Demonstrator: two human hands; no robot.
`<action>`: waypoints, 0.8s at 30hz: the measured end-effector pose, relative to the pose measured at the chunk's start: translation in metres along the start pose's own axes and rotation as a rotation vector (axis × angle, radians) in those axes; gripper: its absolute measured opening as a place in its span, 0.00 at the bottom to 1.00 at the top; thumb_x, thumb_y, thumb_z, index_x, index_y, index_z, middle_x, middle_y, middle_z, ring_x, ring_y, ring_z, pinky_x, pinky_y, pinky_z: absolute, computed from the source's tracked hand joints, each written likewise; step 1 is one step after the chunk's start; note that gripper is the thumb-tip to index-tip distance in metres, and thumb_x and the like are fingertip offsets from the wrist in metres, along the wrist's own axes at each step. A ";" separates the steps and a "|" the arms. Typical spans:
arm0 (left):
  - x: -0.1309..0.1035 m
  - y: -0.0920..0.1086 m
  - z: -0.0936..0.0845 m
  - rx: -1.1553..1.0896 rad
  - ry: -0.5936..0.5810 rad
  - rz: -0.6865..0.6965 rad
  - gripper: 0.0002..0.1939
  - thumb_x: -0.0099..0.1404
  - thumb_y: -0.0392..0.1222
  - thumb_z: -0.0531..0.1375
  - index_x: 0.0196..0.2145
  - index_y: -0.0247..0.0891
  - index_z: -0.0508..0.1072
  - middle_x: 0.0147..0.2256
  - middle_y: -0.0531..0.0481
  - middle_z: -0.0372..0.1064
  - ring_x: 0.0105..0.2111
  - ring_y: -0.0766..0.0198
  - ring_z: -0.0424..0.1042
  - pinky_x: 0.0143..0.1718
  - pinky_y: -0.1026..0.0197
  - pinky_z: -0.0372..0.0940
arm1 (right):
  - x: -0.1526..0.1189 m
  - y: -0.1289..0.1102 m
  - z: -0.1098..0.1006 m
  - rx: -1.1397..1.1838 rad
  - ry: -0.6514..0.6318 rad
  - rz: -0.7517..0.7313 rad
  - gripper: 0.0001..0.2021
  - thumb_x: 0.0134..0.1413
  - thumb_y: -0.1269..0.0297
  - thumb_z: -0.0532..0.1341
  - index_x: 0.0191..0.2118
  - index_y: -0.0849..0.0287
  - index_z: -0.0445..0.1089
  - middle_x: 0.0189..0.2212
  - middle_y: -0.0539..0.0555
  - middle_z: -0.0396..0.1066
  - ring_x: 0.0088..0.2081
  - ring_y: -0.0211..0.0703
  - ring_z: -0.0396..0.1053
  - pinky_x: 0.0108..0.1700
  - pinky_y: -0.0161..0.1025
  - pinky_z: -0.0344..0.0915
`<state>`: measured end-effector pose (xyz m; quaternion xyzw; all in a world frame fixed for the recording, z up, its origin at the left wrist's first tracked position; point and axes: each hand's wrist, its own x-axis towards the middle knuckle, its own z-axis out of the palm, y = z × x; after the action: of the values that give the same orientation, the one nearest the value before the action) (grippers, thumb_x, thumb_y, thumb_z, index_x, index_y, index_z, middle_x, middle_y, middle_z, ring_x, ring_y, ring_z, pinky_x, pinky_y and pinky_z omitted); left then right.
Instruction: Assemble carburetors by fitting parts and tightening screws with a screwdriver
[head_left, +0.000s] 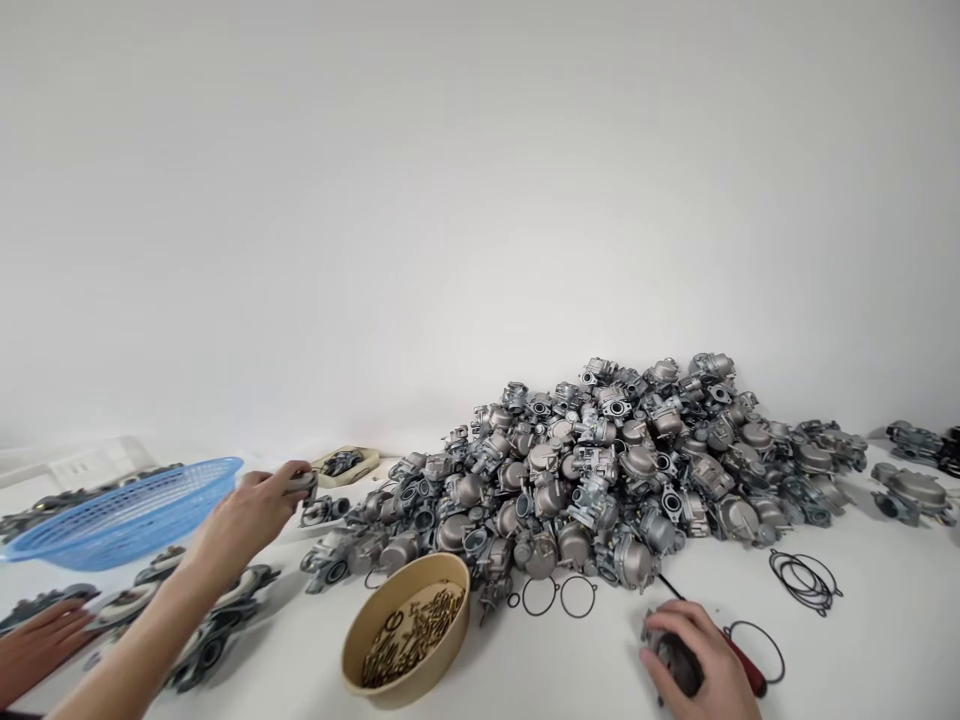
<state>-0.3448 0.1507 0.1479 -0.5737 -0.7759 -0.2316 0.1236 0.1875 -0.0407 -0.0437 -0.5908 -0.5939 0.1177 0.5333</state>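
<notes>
My left hand (259,508) reaches out over the left part of the table. Its fingers are closed around a small grey metal part (301,484), whose exact kind is partly hidden. Low on the right, my right hand (701,660) grips a carburetor (677,662) at the table surface, with fingers over its top. A screwdriver (748,664) with a red handle lies beside and partly beneath that hand, its dark shaft pointing toward the heap. Between my hands rises a large heap of carburetors (555,490).
A tan bowl (352,655) of brass-coloured screws stands front centre. Black rubber gaskets (806,582) lie at right. At left are a blue basket (142,515), more carburetors (202,645), and a co-worker's hand (49,635). A small tan tray (367,466) sits behind.
</notes>
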 end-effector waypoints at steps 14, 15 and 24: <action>-0.264 0.241 0.026 -1.017 -0.605 0.676 0.17 0.66 0.37 0.60 0.51 0.50 0.75 0.52 0.47 0.74 0.52 0.52 0.72 0.54 0.54 0.68 | 0.009 -0.011 -0.011 0.058 -0.143 0.023 0.17 0.49 0.62 0.69 0.47 0.52 0.81 0.51 0.58 0.76 0.53 0.57 0.77 0.55 0.45 0.73; -0.271 0.251 0.032 -1.032 -0.600 0.665 0.17 0.66 0.36 0.59 0.51 0.50 0.75 0.52 0.46 0.74 0.53 0.51 0.71 0.57 0.53 0.67 | 0.009 -0.012 -0.013 0.069 -0.134 0.021 0.18 0.47 0.64 0.69 0.47 0.53 0.80 0.51 0.58 0.76 0.52 0.57 0.77 0.56 0.45 0.73; -0.300 0.249 0.078 -1.087 -0.527 0.510 0.14 0.69 0.42 0.57 0.50 0.51 0.75 0.53 0.45 0.71 0.54 0.50 0.72 0.57 0.52 0.67 | 0.005 -0.010 -0.012 -0.014 -0.057 0.023 0.29 0.43 0.67 0.65 0.56 0.55 0.75 0.51 0.58 0.80 0.54 0.59 0.77 0.59 0.50 0.72</action>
<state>-0.0094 -0.0013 -0.0023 -0.7580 -0.3922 -0.4058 -0.3270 0.1929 -0.0453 -0.0288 -0.5977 -0.6028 0.1366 0.5106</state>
